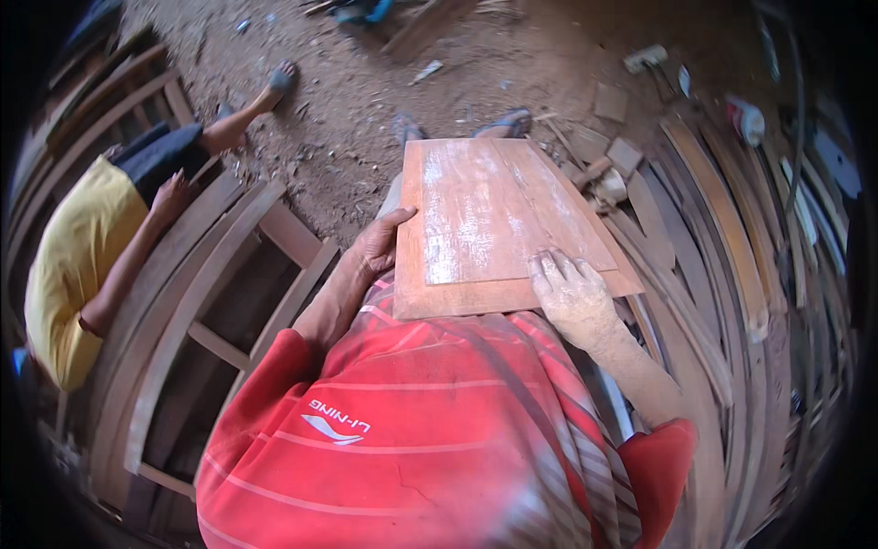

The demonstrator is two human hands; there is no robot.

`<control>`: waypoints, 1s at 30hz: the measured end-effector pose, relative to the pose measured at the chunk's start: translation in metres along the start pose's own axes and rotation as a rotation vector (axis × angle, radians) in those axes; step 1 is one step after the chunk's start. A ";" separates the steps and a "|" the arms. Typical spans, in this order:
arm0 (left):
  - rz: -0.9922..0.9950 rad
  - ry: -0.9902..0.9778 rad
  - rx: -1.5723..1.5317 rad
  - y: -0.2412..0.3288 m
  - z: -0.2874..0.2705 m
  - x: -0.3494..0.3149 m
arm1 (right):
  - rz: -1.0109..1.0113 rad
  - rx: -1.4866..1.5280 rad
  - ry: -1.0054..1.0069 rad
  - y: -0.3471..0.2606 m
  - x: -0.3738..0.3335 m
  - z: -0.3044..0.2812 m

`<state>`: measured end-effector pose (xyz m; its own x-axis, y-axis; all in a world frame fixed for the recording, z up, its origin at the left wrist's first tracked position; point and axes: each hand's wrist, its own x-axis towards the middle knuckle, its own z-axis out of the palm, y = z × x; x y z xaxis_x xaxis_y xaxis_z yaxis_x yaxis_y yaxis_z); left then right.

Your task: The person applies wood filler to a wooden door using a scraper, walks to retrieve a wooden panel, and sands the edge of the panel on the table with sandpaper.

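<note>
Across the lap (392, 196): wooden panel (503, 206), with patchy white smears (444, 265). Left grip (384, 240) clasping left edge; right grip (572, 295) loosely spread at near right corner, underside hidden. Apparently part done; bare frame (466, 299) remaining.

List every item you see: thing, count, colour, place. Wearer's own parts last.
wooden panel: one, reddish-brown with whitish patches, on the wearer's lap
wooden frame: at least one, brown, left
wooden strips: many, brown and tan, right
wood scraps: several, tan, upper right
container: one, white and red, upper right
blue object: one, kind unclear, top edge
co-worker: one, yellow top and dark shorts, left
ground: brown dirt, top
red shirt: one, pale stripes, lower centre
feet: two, dark sandals, beyond the panel
left hand: one, bare, gripping the panel's left edge
right hand: one, dusty, on the panel's near right part
</note>
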<state>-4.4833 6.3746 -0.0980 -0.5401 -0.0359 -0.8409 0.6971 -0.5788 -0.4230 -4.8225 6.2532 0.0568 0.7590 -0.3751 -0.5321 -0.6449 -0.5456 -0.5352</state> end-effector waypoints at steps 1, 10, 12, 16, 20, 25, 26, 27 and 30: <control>0.030 -0.002 -0.025 0.011 -0.016 -0.015 | -0.038 -0.010 -0.004 -0.013 0.018 -0.002; -0.039 0.033 0.041 0.031 -0.080 -0.067 | -0.140 -0.163 -0.121 -0.088 0.080 -0.024; 0.170 0.003 0.024 0.055 -0.075 -0.056 | -0.187 -0.236 0.010 -0.080 0.111 -0.008; 0.229 -0.206 -0.093 0.046 -0.079 -0.047 | -0.221 -0.267 -0.017 -0.089 0.112 -0.026; 0.316 -0.163 -0.121 0.083 -0.052 -0.060 | -0.237 -0.306 0.030 -0.079 0.141 -0.043; 0.456 -0.067 -0.018 0.128 -0.033 -0.076 | -0.304 -0.347 0.131 -0.060 0.188 -0.055; 0.473 -0.072 -0.013 0.137 -0.030 -0.080 | -0.316 -0.331 0.166 -0.054 0.196 -0.057; 0.510 -0.070 -0.010 0.148 -0.027 -0.085 | -0.325 -0.339 0.180 -0.047 0.209 -0.059; 0.558 -0.075 -0.047 0.186 -0.027 -0.101 | -0.380 -0.281 0.205 -0.051 0.253 -0.082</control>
<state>-4.2865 6.2930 -0.1011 -0.1144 -0.3846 -0.9160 0.9058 -0.4190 0.0628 -4.5903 6.1243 0.0029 0.9552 -0.2350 -0.1798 -0.2925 -0.8418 -0.4537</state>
